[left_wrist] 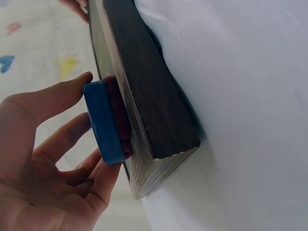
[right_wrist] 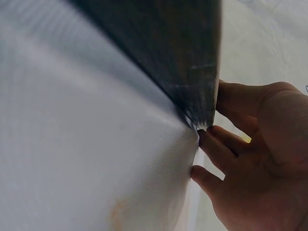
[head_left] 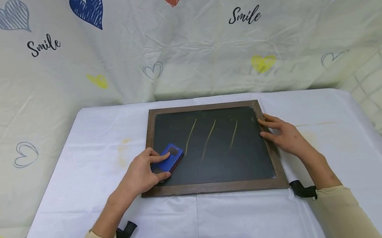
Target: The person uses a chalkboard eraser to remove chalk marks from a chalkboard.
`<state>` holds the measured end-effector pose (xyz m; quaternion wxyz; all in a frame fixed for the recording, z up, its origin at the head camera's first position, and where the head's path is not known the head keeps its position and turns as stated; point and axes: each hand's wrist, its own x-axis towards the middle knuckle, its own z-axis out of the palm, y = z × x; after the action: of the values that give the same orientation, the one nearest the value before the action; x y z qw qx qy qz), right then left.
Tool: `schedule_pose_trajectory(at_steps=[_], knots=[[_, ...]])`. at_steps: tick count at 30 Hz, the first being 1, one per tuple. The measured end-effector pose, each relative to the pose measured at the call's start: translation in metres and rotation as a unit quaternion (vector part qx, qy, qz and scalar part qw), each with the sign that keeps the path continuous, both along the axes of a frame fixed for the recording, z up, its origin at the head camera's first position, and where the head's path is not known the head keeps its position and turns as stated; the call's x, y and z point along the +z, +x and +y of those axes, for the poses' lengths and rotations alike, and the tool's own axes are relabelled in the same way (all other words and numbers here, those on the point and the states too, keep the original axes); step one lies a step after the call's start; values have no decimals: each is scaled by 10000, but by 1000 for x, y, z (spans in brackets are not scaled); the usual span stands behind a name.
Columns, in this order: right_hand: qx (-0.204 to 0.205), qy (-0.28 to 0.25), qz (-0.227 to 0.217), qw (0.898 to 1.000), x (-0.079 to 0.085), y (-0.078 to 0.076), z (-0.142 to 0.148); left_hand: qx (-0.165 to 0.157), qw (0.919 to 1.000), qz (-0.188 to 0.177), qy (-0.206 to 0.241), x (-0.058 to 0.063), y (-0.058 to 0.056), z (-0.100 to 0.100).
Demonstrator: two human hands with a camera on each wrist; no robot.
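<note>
A framed chalkboard (head_left: 217, 167) lies on the cloth, with three slanting yellow chalk lines on its dark surface. My left hand (head_left: 144, 171) grips a blue chalkboard eraser (head_left: 172, 155) over the lower left of the board, beside the leftmost line. In the left wrist view, thumb and fingers hold the blue back of the eraser (left_wrist: 103, 125), and its dark red felt faces the board. My right hand (head_left: 286, 135) rests on the right side of the frame, fingers extended. The right wrist view shows its fingertips (right_wrist: 219, 144) at the frame's side and the cloth.
A white cloth (head_left: 168, 227) covers the table under the board, with a faint yellowish smudge (head_left: 123, 146) to its left. Behind hangs a pale curtain (head_left: 198, 55) printed with hearts and the word Smile. Black straps (head_left: 126, 232) show near both sleeves.
</note>
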<state>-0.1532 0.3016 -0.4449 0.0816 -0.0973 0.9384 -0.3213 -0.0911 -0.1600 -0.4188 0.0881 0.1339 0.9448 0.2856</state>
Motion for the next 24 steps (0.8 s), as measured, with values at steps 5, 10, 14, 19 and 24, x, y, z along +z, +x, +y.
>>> schedule_pose_trajectory(at_steps=[5, 10, 14, 19, 24], knots=[[10, 1, 38, 10000, 0, 1, 0, 3, 10000, 10, 55, -1, -2, 0], [-1, 3, 46, 10000, 0, 0, -1, 20, 10000, 4, 54, 0, -8, 1], [7, 13, 67, 10000, -1, 0, 0, -22, 10000, 35, -11, 1, -17, 1], [40, -7, 120, 9999, -1, -1, 1, -73, 9999, 12, -95, 1, -30, 2], [33, 20, 150, 9999, -1, -1, 1, -77, 9998, -50, -176, 2, -44, 3]])
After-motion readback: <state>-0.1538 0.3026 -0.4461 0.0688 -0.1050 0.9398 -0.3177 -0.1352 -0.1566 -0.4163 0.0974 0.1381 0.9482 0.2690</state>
